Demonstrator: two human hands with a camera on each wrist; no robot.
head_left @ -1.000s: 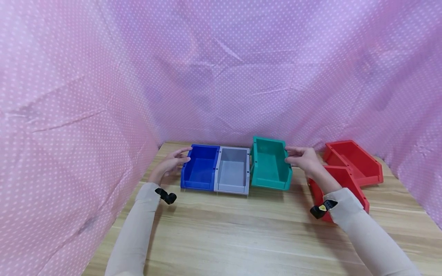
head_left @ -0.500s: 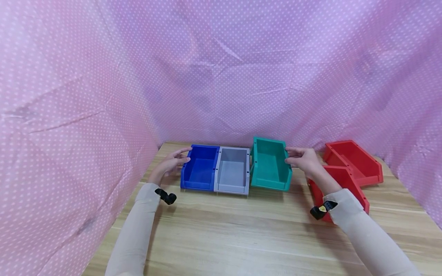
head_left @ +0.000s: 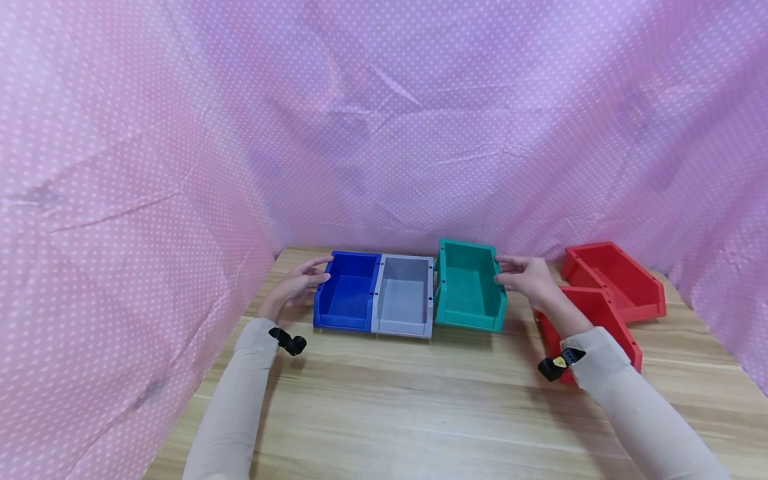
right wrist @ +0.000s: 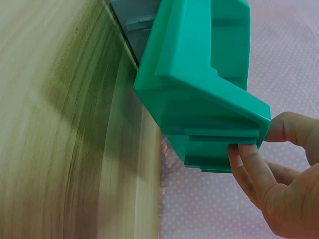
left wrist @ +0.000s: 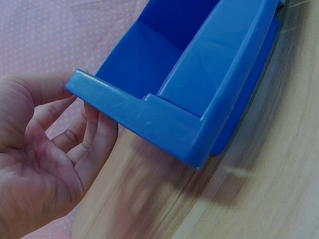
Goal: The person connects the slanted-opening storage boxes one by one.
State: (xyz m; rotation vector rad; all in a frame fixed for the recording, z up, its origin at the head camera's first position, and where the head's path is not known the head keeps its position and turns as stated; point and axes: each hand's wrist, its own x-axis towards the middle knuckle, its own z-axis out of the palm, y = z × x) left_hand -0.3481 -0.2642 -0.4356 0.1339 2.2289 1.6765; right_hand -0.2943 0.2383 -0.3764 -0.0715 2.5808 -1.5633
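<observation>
A blue storage bin (head_left: pixel 348 298) stands joined side by side to a grey bin (head_left: pixel 404 300) on the table. At the blue bin's left rim, my left hand (head_left: pixel 300 280) pinches the edge, thumb on the rim and fingers beneath it (left wrist: pixel 102 137). To the right of the grey bin, a green bin (head_left: pixel 471 287) is held slightly tilted and raised, its left side against or close to the grey bin's right side. My right hand (head_left: pixel 525 277) grips its right rim, with fingertips (right wrist: pixel 249 152) under the outer side ledge. Whether the green and grey sides are interlocked is hidden.
Two red bins lie at the right, one farther back (head_left: pixel 624 283) and one nearer (head_left: pixel 591 313), partly behind my right wrist. Wood-grain tabletop (head_left: pixel 390 407) spreads in front of the bins. A pink dotted cloth (head_left: pixel 384 167) hangs behind and at the sides.
The green bin sits very slightly lower in the head view than a second ago. Both hands keep their holds, and the blue and grey bins stay in place.
</observation>
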